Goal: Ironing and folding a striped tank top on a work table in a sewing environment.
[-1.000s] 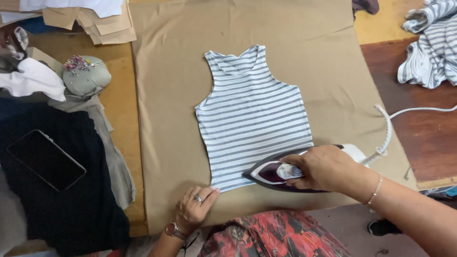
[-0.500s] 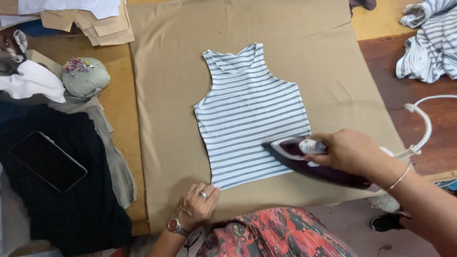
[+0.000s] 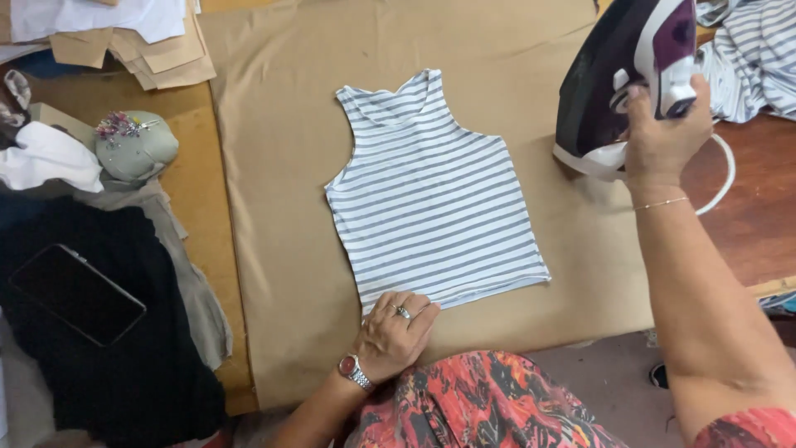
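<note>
The right hand (image 3: 659, 137) lifted the purple and white steam iron (image 3: 622, 79) off the lower hem of the striped tank top (image 3: 435, 195), where its soleplate had lain flat a second earlier. It carried the iron up and away to the top's far right side, clear of the fabric. The iron tipped nose-up in the grip, seemingly raised above the brown paper (image 3: 282, 249). Its white cord (image 3: 723, 178) swung along behind the wrist.

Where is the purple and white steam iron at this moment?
In the head view, the purple and white steam iron is at upper right, lifted in the right hand, right of the striped sleeveless top.
</note>
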